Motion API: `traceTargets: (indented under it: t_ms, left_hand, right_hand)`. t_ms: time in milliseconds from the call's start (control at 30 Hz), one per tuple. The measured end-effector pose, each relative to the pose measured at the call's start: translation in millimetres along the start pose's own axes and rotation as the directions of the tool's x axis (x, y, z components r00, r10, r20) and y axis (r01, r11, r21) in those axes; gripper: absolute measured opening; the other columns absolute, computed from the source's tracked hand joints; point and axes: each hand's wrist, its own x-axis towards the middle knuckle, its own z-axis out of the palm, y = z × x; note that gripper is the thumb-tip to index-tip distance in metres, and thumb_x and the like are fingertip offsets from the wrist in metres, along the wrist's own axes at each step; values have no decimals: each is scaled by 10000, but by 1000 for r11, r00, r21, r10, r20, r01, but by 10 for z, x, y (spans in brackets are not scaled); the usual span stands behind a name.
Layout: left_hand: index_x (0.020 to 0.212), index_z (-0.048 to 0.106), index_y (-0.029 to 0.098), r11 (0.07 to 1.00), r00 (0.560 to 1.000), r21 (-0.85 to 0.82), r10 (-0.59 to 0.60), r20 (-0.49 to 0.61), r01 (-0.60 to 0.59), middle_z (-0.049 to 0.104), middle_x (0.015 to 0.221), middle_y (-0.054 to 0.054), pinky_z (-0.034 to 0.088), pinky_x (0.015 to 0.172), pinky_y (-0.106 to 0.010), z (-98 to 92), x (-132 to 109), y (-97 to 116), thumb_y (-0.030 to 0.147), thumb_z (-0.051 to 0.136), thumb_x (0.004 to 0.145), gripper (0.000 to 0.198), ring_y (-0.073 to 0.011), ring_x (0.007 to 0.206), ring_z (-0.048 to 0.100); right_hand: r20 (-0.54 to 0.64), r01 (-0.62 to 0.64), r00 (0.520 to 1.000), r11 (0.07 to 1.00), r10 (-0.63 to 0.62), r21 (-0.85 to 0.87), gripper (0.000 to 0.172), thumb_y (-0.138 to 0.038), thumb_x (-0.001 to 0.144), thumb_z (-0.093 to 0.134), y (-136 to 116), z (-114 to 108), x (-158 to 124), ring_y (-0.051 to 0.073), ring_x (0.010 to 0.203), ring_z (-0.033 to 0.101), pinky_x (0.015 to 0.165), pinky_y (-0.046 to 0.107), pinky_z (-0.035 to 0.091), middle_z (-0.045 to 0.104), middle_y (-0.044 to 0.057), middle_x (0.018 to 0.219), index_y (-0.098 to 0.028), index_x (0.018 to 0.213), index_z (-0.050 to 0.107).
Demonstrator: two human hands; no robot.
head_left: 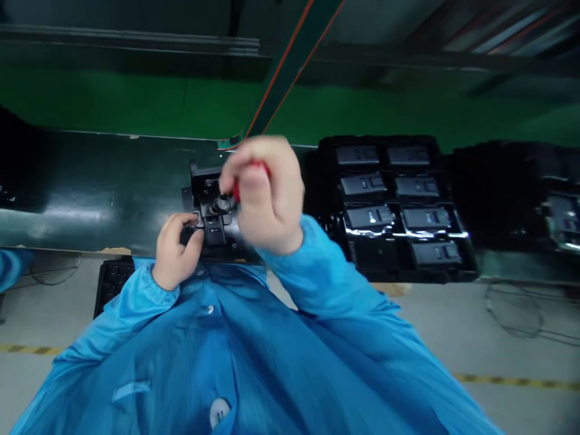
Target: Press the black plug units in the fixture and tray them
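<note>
A small black clamping fixture (211, 187) stands near the front edge of the dark bench, with a dark rectangular part (214, 231) in its lower middle. My right hand (269, 193), slightly blurred, is wrapped round a red handle (236, 190) at the fixture's upper right; most of the handle is hidden by my fingers. To the fixture's left, my left hand (176, 248) has its thumb and fingers apart in a curve. Its fingertips rest at the fixture's left edge, and I see nothing held in it.
Right of my right hand lies a black tray (469, 266) with several dark rectangular parts (376, 215) in two columns. Another dark tray (564, 220) is farther right. A green strap (283, 72) with orange edges runs up from the bench. A keyboard (111, 278) sits below the bench edge.
</note>
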Motion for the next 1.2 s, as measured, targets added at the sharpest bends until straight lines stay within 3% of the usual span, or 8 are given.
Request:
traceTargets:
  t_ms: [100,200,367,433,733,933,1100,1200]
  left_hand:
    - [1115,706,208,968,954,204,-190,234,143,771,1065,-95,571,950,-435,64,-62,-151,332,660,944,216,-270,985,719]
    - [1151,708,201,947,923,251,-267,278,198,792,1097,-105,573,933,-423,202,-124,-233,330,696,920,264,-270,968,727]
    - [1256,659,194,922,894,119,-387,224,369,811,1062,-80,567,809,-351,339,-97,-286,367,717,919,383,-210,829,732]
    - [1236,642,188,903,875,83,-428,226,421,804,949,-50,536,744,-326,363,-43,-309,405,709,928,383,-196,759,710]
    - [1250,632,161,877,861,-32,-463,211,479,636,642,58,414,633,-289,364,99,-220,377,769,851,474,-173,611,605]
    - [1262,625,158,772,845,-343,-478,240,535,521,671,94,381,640,-244,171,-113,-103,377,803,818,526,-117,603,476]
    - [1275,643,186,691,851,-497,-438,291,526,511,732,76,393,631,-218,60,-417,190,378,850,838,521,-100,632,463]
    - [1310,604,213,670,852,-526,-394,345,523,548,771,62,411,602,-216,48,-557,331,382,848,873,528,-101,627,493]
  right_hand:
    - [64,-5,998,998,9,-55,468,-628,1133,412,162,-15,395,112,821,647,911,332,584,608,-34,873,-202,1070,595]
    - [91,-26,995,995,35,-95,477,-661,1102,478,428,-57,455,145,915,672,952,351,582,644,-24,929,-203,1096,612]
    - [-305,-138,948,983,94,-125,315,-510,1095,541,556,-185,-279,201,1003,661,975,381,554,688,35,1011,-219,1033,645]
    - [-323,-250,924,963,207,-97,217,-401,1059,572,554,-208,-682,197,933,655,915,364,543,687,29,948,-222,963,648]
    - [-97,-529,844,849,527,7,177,-346,985,578,555,-75,-1745,205,867,647,850,348,517,697,33,883,-227,878,654]
    - [-12,-575,813,806,582,144,130,-343,956,630,444,0,-1844,191,840,628,839,355,512,691,26,885,-225,919,671]
    - [149,-684,699,594,699,423,300,-457,893,744,355,106,-1773,166,795,616,756,318,536,663,4,896,-238,1074,648]
    - [221,-690,683,516,696,507,316,-450,867,778,248,107,-1738,152,764,602,733,302,533,643,-14,853,-236,1053,638]
